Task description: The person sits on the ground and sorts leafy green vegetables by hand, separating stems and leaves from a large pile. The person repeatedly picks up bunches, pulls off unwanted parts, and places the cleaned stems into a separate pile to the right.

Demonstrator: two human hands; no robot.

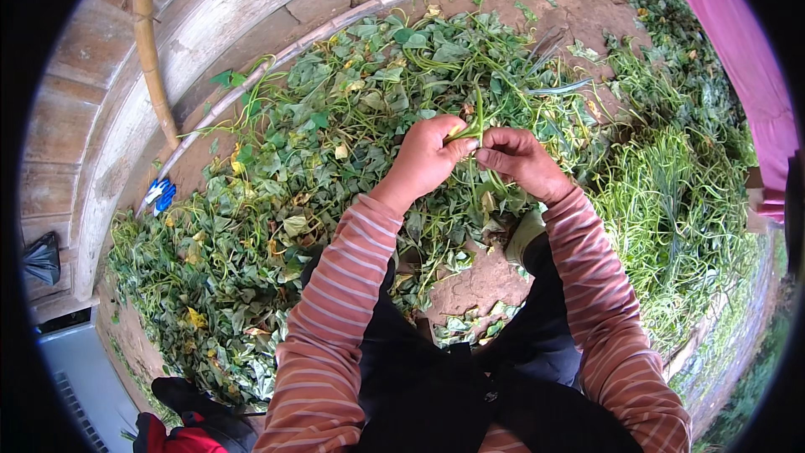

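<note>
My left hand (433,150) grips a few green leaf stalks (479,110) between thumb and curled fingers. The stalks stick up past the fingertips, over a spread of cut leafy vines. Close beside it, my right hand (522,160) has its thumb and fingertips pinched at the lower part of the same stalks; its exact hold is partly hidden. Below both hands lies the heap of green vine leaves (302,189), with wilted and yellow leaves mixed in. Thin stems hang or lie under my right fingers.
A pile of stripped green stems (666,220) lies to the right. A bamboo pole (377,5) runs along the heap's far side, and another bamboo pole (148,44) stands at left. Blue-and-white gloves (158,194) lie near it. Other people's pink clothing (742,44) and red-and-black clothing (182,434) show at the edges.
</note>
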